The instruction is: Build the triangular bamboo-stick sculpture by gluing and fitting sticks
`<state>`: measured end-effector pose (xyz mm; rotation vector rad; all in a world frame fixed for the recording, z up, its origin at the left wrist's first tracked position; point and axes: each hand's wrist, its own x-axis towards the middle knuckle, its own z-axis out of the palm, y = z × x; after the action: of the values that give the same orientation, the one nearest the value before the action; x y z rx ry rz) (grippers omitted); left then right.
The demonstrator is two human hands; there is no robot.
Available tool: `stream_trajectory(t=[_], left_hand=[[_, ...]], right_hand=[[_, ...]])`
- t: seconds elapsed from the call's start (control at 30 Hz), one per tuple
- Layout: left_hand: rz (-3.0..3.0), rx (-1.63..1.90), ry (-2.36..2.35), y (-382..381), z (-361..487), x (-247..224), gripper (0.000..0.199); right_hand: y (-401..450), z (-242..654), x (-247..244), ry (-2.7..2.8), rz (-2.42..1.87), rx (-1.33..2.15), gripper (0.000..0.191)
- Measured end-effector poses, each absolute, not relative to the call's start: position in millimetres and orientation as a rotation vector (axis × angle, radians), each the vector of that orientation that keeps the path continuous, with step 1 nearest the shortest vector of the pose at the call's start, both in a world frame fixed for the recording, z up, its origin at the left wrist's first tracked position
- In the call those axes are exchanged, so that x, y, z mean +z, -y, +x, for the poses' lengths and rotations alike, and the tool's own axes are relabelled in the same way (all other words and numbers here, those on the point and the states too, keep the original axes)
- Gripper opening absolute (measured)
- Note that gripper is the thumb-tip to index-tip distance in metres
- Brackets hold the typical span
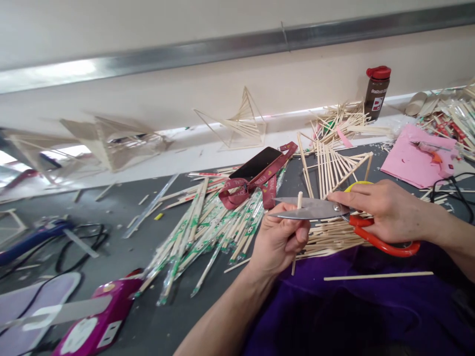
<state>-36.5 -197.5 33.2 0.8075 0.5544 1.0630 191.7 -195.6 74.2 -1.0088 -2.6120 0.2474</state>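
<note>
My left hand (276,242) is closed around a thin wooden chopstick (300,199), held roughly upright; one end pokes out above the fingers and the other below. My right hand (393,210) grips a pair of scissors (315,212) by its red handles. The blades point left and lie across the chopstick's upper end, just over my left fingers. Whether they bite into the wood I cannot tell. Beneath the scissors lies a pile of bare chopsticks (326,240). A single chopstick (378,276) rests on the purple cloth (304,301) over my lap.
Wrapped chopsticks (208,232) are heaped beside a phone (256,163) with a red lanyard (237,195). Behind stand stick frames (245,123) and a bottle (377,94). Glue guns lie on both sides, one on pink paper (401,158), one blue (37,242).
</note>
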Motion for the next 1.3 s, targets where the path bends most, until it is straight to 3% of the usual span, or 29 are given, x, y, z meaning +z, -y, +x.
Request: stream_trajectory(t=[0.37,0.6,0.8,1.3], left_hand=[[0.763,0.836,-0.437,195.0,-35.8,30.6,0.037],[0.978,1.207,-0.904,191.2,-30.4,32.5,0.035],[0.986,1.383,-0.978,192.7,-26.4,33.8,0.034],[0.796,1.031,-0.629,189.7,-38.6,39.2,0.028]], right_hand=[[195.0,195.9,81.8,2.657,-0.973,0.231,0.042],[193.7,190.7,74.6,2.588,-1.153,0.014,0.039],[194.3,184.2,64.4,2.522,-1.165,0.099,0.037],[187.7,192.1,67.1,2.548,-1.012,0.268,0.03]])
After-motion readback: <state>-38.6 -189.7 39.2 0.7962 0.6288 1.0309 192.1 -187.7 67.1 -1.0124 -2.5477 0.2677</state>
